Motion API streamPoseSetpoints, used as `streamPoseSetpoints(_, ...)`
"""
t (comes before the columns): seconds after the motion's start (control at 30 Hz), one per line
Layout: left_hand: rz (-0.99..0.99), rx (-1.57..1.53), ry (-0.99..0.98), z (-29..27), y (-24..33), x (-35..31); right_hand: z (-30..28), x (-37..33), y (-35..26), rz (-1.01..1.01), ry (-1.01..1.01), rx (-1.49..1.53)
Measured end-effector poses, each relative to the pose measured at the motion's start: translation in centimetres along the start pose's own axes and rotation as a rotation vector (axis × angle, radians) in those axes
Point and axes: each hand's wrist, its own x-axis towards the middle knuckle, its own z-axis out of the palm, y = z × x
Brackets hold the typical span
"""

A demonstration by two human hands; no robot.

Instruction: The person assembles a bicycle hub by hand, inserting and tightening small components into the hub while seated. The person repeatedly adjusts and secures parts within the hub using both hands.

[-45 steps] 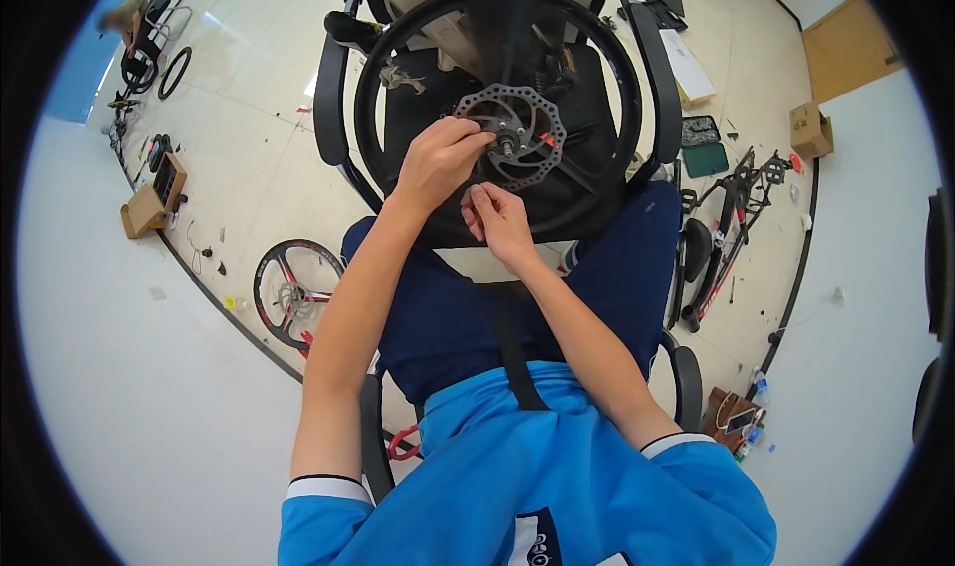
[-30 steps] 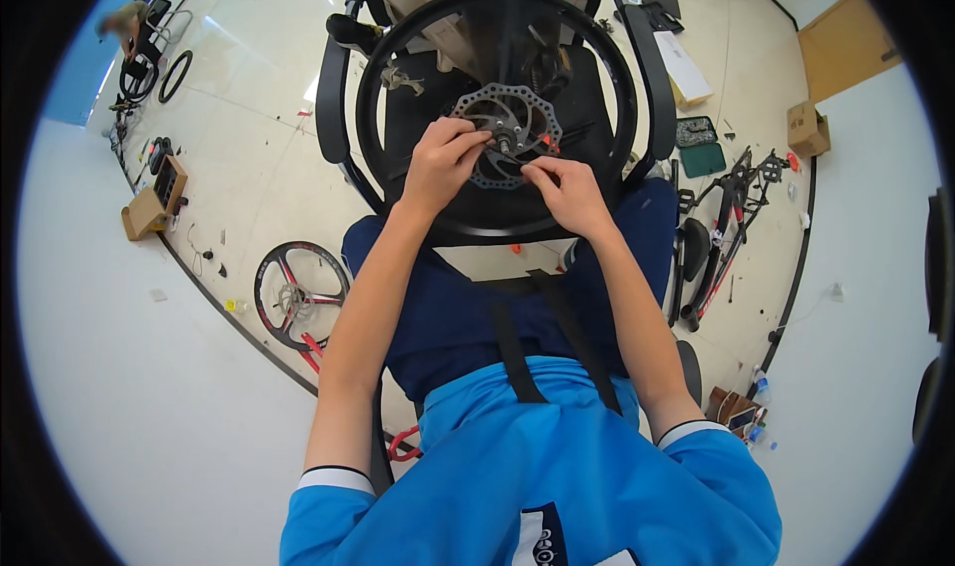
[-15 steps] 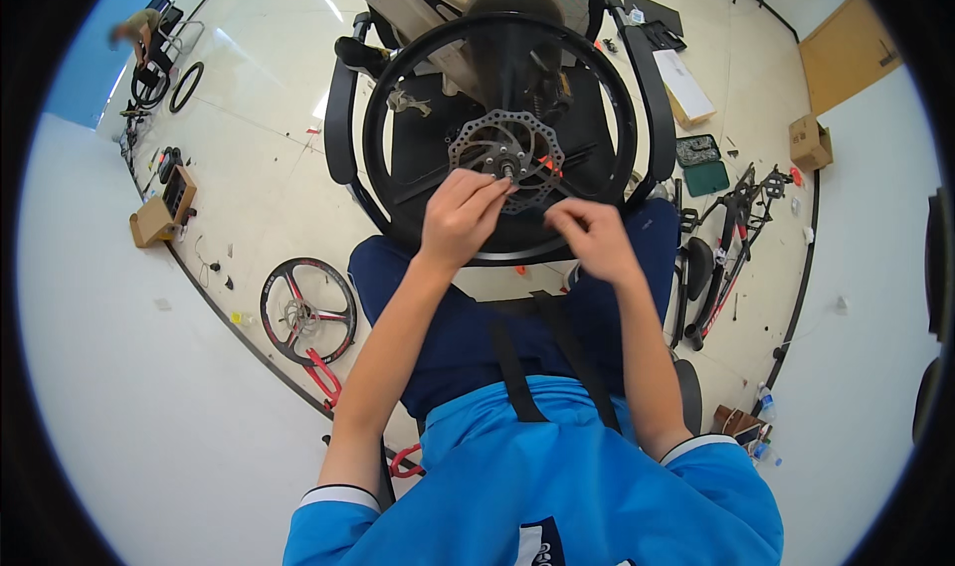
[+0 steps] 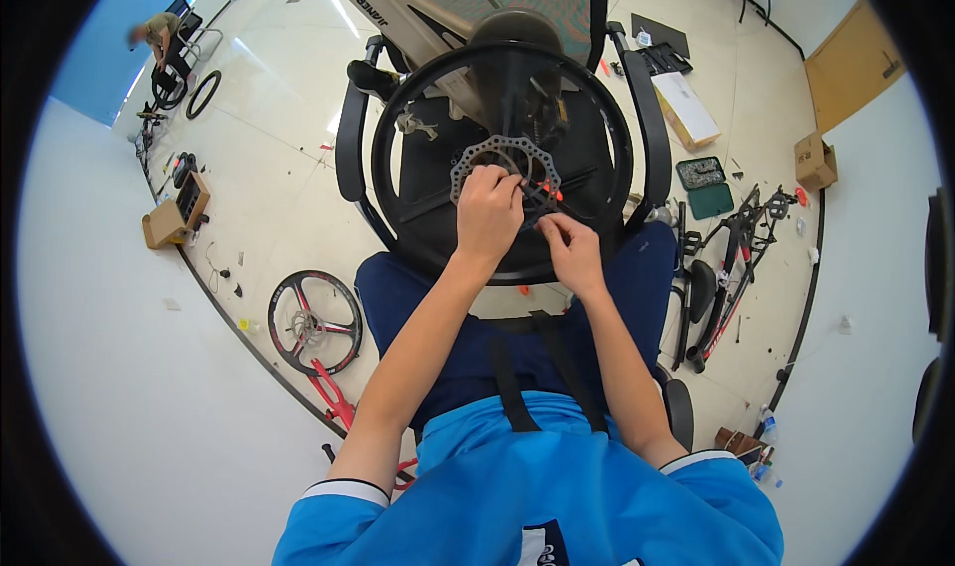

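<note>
Left hand (image 4: 487, 211) pinches the disc rotor (image 4: 502, 168) at its 6 o'clock edge, wheel (image 4: 398, 168) resting on the lap. Right hand (image 4: 569, 253) pinches a small red-tipped tool (image 4: 545, 190). Rotor looks thin, stiff, sharp-edged: best held by the rim.
</note>
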Motion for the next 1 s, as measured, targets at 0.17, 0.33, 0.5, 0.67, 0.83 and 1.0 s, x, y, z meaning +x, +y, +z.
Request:
streamPoseSetpoints(0.17,0.045,-0.002,0.02,0.0,-0.7,-0.1,2.0,-0.6,0.3,0.084,0.009,0.08)
streamPoseSetpoints(0.33,0.078,-0.016,0.032,0.4,-1.0,-0.5,2.7,-1.0,0.5,0.149,-0.021,0.173)
streamPoseSetpoints(0.5,0.059,-0.005,0.001,0.2,-0.6,-0.1,4.1,-1.2,0.7,0.257,-0.115,0.412)
streamPoseSetpoints(0.67,0.06,-0.04,-0.024,0.1,-1.0,-0.2,3.4,-0.8,1.6,0.277,-0.116,0.367)
streamPoseSetpoints(0.83,0.065,-0.089,0.006,0.2,-1.2,-0.2,-4.6,4.0,0.9,-0.056,-0.25,-0.119)
streamPoseSetpoints(1.0,0.029,-0.095,0.062,0.6,-1.4,-0.4,-6.4,8.2,-4.9,-0.262,-0.255,-0.356)
